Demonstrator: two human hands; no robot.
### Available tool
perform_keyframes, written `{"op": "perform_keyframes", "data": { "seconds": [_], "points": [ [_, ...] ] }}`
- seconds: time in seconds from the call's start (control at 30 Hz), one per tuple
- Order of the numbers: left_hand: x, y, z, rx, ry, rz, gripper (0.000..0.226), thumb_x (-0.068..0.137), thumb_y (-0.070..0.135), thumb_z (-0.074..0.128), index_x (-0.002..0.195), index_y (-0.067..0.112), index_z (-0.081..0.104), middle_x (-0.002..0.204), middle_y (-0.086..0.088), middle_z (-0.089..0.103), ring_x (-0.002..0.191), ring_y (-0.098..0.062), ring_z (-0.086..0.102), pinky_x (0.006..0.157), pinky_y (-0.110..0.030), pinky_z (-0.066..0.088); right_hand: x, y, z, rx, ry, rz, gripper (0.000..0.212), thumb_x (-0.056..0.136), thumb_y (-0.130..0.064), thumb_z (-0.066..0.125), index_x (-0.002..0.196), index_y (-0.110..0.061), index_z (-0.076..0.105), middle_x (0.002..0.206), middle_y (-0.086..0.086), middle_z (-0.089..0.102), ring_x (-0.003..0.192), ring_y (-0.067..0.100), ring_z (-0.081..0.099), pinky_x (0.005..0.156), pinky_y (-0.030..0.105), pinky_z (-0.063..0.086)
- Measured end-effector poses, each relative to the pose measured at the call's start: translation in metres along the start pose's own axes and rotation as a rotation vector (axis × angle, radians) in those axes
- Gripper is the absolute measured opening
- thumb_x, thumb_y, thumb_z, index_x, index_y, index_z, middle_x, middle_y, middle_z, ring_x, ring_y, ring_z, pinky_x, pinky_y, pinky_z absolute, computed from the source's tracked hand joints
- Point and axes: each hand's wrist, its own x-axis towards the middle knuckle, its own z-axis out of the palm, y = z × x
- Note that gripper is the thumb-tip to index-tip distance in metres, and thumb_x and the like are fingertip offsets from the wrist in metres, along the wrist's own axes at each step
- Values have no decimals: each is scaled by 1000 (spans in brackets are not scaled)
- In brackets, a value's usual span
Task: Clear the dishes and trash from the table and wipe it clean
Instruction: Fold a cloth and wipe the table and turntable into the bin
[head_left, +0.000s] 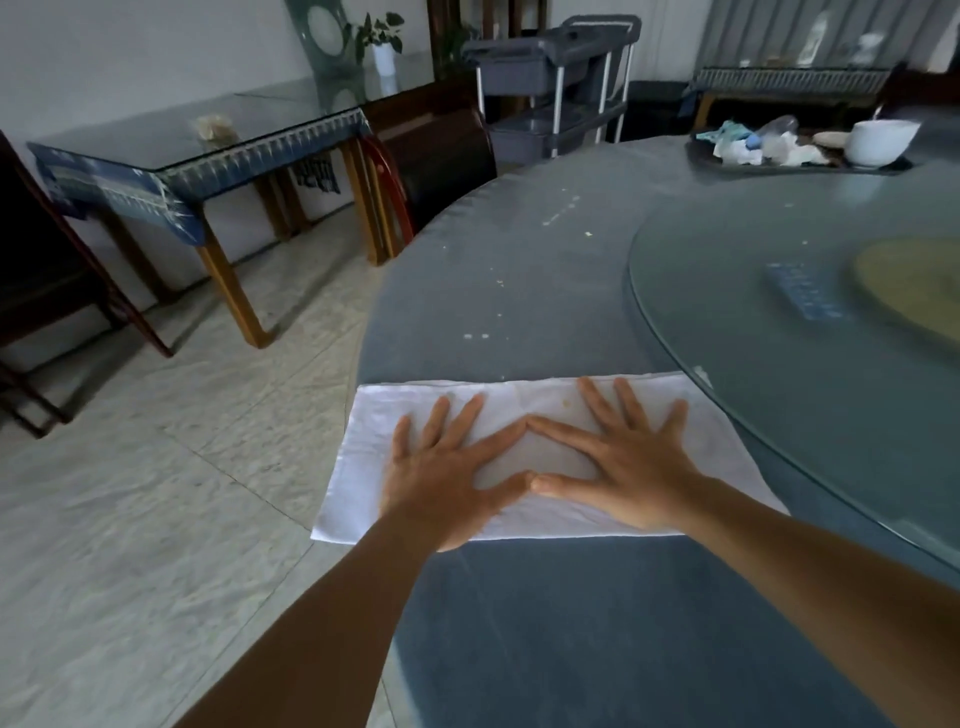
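A white cloth (727, 441) lies flat on the round blue-grey table (545, 280), its left end hanging over the table's edge. My left hand (447, 473) and my right hand (628, 467) press on it side by side, fingers straight and spread, thumbs and forefingers touching. Crumbs (563, 210) dot the tablecloth beyond the cloth. At the far right a dark tray (696, 150) carries crumpled trash (753, 143) and a white bowl (880, 140).
A glass turntable (779, 364) covers the table's middle on the right. A grey service cart (561, 78) stands behind the table. A glass-topped side table (208, 150) and dark wooden chairs (57, 270) stand at the left on the tiled floor.
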Motion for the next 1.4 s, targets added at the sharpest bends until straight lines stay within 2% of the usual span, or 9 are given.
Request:
{"op": "perform_keyframes", "data": {
  "seconds": [0.33, 0.5, 0.6, 0.67, 0.77, 0.93, 1.23, 1.4],
  "points": [
    [68, -46, -9, 15, -19, 163, 69, 77, 90, 3, 143, 72, -10, 166, 21, -17, 154, -16, -19, 122, -55, -10, 48, -13, -8, 35, 38, 124, 83, 55, -109, 1, 134, -85, -10, 169, -7, -28, 154, 35, -27, 109, 82, -9],
    [105, -68, -16, -6, -26, 239, 65, 83, 88, 10, 144, 71, -7, 167, 20, -15, 154, -15, -19, 122, -54, -10, 76, -24, -12, 33, 59, 209, 81, 49, -109, -6, 127, -89, -13, 169, -7, -28, 156, 34, -23, 111, 81, -8],
    [131, -82, -18, 13, -28, 282, 72, 76, 89, 1, 145, 70, -7, 167, 20, -14, 155, -15, -18, 122, -55, -8, 98, -25, -15, 33, 72, 239, 78, 52, -109, -2, 127, -89, -13, 169, -7, -26, 156, 35, -22, 110, 82, -6],
    [147, -90, -20, 24, -40, 301, 69, 79, 88, 3, 144, 70, -9, 167, 19, -15, 155, -16, -18, 122, -55, -8, 113, -25, -16, 32, 79, 259, 79, 57, -107, 4, 131, -87, -10, 170, -7, -25, 156, 35, -22, 110, 82, -5],
    [174, -99, -22, 18, -46, 328, 65, 82, 86, 8, 143, 72, -9, 167, 19, -14, 155, -17, -16, 122, -54, -8, 135, -23, -19, 38, 79, 293, 83, 53, -109, 1, 132, -86, -9, 170, -8, -24, 156, 35, -22, 110, 82, -7],
    [220, -113, -25, 6, -23, 352, 73, 72, 88, -2, 143, 72, -9, 168, 19, -11, 156, -17, -11, 123, -54, -5, 176, -17, -30, 38, 75, 331, 75, 63, -105, 9, 133, -86, -9, 171, -7, -22, 156, 34, -23, 110, 82, -7],
    [329, -134, -37, 19, -38, 398, 76, 69, 87, -3, 143, 71, -9, 167, 21, -11, 156, -16, -11, 123, -52, -4, 267, 7, -53, 57, 70, 398, 80, 60, -104, 6, 136, -83, -10, 170, -7, -24, 155, 34, -26, 109, 82, -10],
    [401, -144, -44, 27, -37, 427, 69, 70, 88, -4, 137, 76, -13, 167, 22, -12, 156, -15, -11, 124, -51, -3, 328, 29, -69, 66, 82, 419, 80, 62, -105, 6, 137, -82, -10, 170, -5, -24, 154, 35, -27, 108, 82, -11]
  ]
}}
